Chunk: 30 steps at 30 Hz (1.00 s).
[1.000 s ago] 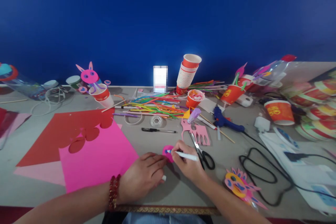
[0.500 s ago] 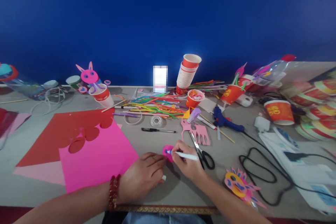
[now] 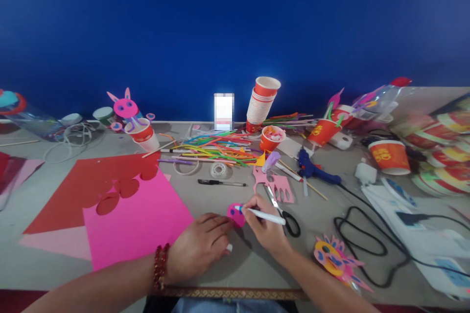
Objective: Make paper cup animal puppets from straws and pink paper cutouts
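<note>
On the grey table lies a small pink paper circle (image 3: pixel 236 217) with two dark blue spots drawn on it. The fingertips of my left hand (image 3: pixel 200 244) hold its left edge down against the table. A small white piece (image 3: pixel 229 248) shows by that hand's thumb; I cannot make out what it is. My right hand (image 3: pixel 265 222) grips a white marker (image 3: pixel 268 216) like a pen, its blue tip on the upper right of the circle. Black-handled scissors (image 3: pixel 290 222) lie just beyond my right hand, partly over a cut pink sheet (image 3: pixel 282 187).
Bright pink paper (image 3: pixel 135 225) and red paper (image 3: pixel 66 195) lie left. Beyond my hands are a black pen (image 3: pixel 221 183), tape roll (image 3: pixel 219 170) and coloured pipe cleaners (image 3: pixel 216 149). A blue glue gun (image 3: pixel 317 173), its cable and a decorated paper figure (image 3: pixel 336 259) are right.
The marker tip has moved from the left spot to the circle's upper right, leaving a blue spot behind. My right hand has shifted slightly right; my left hand stays in place.
</note>
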Motion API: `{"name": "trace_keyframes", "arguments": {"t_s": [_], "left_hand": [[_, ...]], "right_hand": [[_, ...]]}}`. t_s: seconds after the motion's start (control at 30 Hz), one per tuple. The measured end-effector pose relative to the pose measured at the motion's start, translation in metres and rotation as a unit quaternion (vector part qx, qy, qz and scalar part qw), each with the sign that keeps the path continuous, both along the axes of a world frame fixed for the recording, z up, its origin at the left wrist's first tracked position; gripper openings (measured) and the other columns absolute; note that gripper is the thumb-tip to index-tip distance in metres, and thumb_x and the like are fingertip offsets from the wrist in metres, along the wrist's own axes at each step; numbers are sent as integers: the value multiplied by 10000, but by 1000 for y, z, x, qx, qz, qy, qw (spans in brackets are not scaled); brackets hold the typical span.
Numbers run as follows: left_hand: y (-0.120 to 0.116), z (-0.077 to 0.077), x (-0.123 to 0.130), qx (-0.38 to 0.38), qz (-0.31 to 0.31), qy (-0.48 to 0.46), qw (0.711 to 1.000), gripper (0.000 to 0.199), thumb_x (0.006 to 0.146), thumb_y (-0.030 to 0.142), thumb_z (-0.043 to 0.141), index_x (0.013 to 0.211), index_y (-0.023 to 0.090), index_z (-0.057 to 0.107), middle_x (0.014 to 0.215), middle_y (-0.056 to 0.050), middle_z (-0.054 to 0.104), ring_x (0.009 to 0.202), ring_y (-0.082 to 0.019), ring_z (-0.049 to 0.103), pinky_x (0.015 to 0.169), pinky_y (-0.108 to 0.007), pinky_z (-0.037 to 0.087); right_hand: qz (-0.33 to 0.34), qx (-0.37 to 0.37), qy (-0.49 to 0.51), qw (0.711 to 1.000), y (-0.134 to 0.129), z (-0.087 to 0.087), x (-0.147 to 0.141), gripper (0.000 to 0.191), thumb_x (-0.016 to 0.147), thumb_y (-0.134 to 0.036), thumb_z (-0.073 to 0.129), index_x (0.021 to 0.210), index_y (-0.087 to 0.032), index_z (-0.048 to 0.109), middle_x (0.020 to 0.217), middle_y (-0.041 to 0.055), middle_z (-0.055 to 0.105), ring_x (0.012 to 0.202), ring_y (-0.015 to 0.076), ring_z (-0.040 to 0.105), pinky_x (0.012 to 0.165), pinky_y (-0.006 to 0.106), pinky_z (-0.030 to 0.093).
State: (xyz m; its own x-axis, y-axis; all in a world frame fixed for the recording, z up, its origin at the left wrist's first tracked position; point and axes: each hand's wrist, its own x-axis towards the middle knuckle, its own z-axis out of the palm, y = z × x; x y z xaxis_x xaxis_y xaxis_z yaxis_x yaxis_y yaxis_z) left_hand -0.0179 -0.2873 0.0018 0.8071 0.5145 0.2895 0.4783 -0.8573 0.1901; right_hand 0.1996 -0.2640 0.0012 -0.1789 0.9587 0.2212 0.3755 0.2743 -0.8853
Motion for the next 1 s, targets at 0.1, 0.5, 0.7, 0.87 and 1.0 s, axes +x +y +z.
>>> {"name": "trace_keyframes", "arguments": {"t_s": [0.1,0.5,0.7,0.87,1.0], "left_hand": [[1,3,1,-9,-1,-5,1000,144,975,264,530,974,153,622,1275,-98,660,1212,-214,573,1006,-386,470],[2,2,1,-11,-1,-11,1000,136,968,272,546,941,157,612,1258,-89,669,1198,-220,584,997,-387,467],[0,2,1,-14,-3,-9,1000,138,973,272,538,969,157,615,1286,-86,655,1220,-217,568,1012,-385,461],[0,2,1,-16,-4,-13,1000,132,963,274,557,982,157,616,1274,-88,660,1222,-209,567,1021,-380,458],[0,2,0,-17,-4,-11,1000,134,959,264,558,1003,153,619,1268,-103,662,1220,-212,570,1014,-376,463]], "right_hand": [[-51,-2,60,997,-1,2,3,163,928,-312,530,801,-212,548,622,-18,554,519,130,489,480,238,380],[-19,5,31,999,-2,2,4,165,913,-287,528,769,-209,547,598,-26,531,505,125,473,476,238,365],[-17,28,-36,999,-1,7,4,180,901,-271,513,731,-216,540,589,-27,533,509,126,487,492,237,367],[-34,47,-78,995,2,6,15,201,870,-253,511,670,-225,506,538,-43,486,477,120,445,476,238,329],[-27,21,-67,997,5,1,18,183,858,-234,506,675,-227,500,533,-50,484,479,119,442,479,233,323]]}}
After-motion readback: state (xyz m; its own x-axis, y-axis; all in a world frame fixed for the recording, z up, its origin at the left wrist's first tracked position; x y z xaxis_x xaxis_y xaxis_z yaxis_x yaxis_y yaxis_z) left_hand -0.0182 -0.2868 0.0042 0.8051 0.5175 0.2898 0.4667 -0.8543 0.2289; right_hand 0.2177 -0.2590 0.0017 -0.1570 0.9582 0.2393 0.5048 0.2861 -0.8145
